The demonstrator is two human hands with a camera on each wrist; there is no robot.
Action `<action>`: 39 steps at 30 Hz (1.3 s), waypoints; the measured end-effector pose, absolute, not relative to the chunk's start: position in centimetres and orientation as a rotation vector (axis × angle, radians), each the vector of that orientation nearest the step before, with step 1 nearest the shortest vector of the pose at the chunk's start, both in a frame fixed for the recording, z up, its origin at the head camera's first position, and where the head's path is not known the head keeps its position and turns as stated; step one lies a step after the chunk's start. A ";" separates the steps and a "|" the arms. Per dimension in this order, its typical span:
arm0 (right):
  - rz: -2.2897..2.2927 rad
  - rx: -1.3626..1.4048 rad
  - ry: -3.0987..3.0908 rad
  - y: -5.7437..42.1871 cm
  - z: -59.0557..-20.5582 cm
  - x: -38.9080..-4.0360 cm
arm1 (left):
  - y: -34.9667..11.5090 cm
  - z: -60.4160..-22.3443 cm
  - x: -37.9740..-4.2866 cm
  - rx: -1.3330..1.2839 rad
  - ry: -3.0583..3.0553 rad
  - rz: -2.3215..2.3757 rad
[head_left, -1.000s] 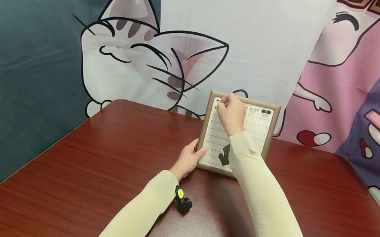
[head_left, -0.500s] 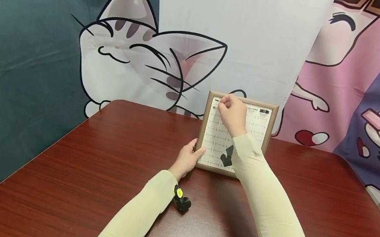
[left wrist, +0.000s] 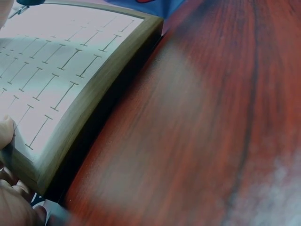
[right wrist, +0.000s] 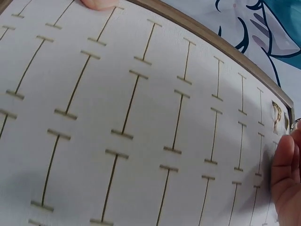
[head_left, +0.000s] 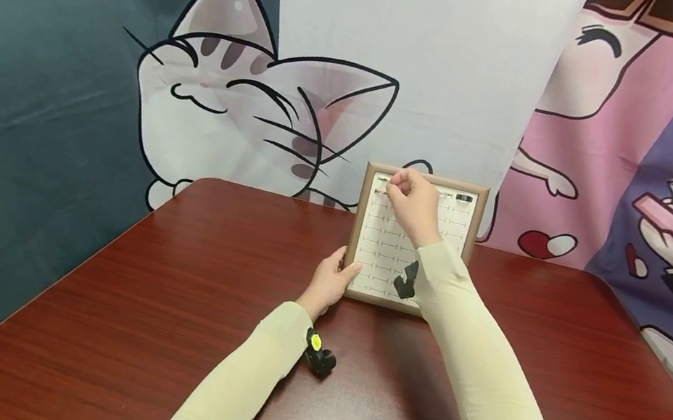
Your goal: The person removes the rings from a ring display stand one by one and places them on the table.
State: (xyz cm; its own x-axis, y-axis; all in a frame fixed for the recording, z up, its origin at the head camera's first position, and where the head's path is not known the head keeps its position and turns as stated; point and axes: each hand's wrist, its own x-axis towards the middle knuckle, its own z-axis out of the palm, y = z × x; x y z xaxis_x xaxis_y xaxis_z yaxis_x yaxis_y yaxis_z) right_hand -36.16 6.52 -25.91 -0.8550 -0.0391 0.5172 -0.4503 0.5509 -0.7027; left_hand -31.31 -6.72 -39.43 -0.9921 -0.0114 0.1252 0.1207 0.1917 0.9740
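A wood-framed ring display board [head_left: 393,230] with a white slotted face stands tilted up on the table. My left hand [head_left: 329,282] grips its lower left edge, thumb on the front and fingers behind. At the top left, my right hand [head_left: 414,204] pinches a small gold ring [right wrist: 296,124] close over the face; the fingers hide most of it. A gold ring [right wrist: 276,115] sits in a slot beside these fingertips. In the head view, a dark ring [head_left: 464,198] sits in the top right slot, with a pale ring [head_left: 446,195] partly showing beside it.
The board rests on a glossy reddish-brown table [head_left: 176,302]. Behind it hangs a cartoon cat curtain [head_left: 340,20]. Black wrist cameras are strapped to both sleeves, the left one [head_left: 320,356] near the table surface.
My right hand has shifted slightly right across the board, baring more of the rings at its upper left. The left hand keeps its grip. The whole head view has drifted a little.
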 end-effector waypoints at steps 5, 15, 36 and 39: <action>1.198 0.451 -2.344 7.3 -26.2 -36.0 | -6.7 -39.4 -31.3 -0.113 -2.360 -1.906; 1.126 0.483 -2.336 9.1 -27.3 -35.3 | -6.8 -39.5 -31.4 -0.106 -2.390 -1.875; 1.268 0.382 -2.228 16.4 -30.6 -31.0 | -6.8 -39.5 -31.7 -0.107 -2.389 -1.903; 1.334 0.363 -2.205 17.5 -31.1 -30.5 | -7.0 -39.4 -31.8 -0.109 -2.383 -1.909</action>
State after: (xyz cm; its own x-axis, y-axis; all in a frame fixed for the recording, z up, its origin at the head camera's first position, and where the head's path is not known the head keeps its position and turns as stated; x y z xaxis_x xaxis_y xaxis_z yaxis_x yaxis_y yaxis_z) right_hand -30.55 17.51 -31.07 -0.8222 0.0437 0.5675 -0.4824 0.4758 -0.7355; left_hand -31.80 -7.03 -39.44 -0.9937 0.0019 0.1116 0.1094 0.2183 0.9697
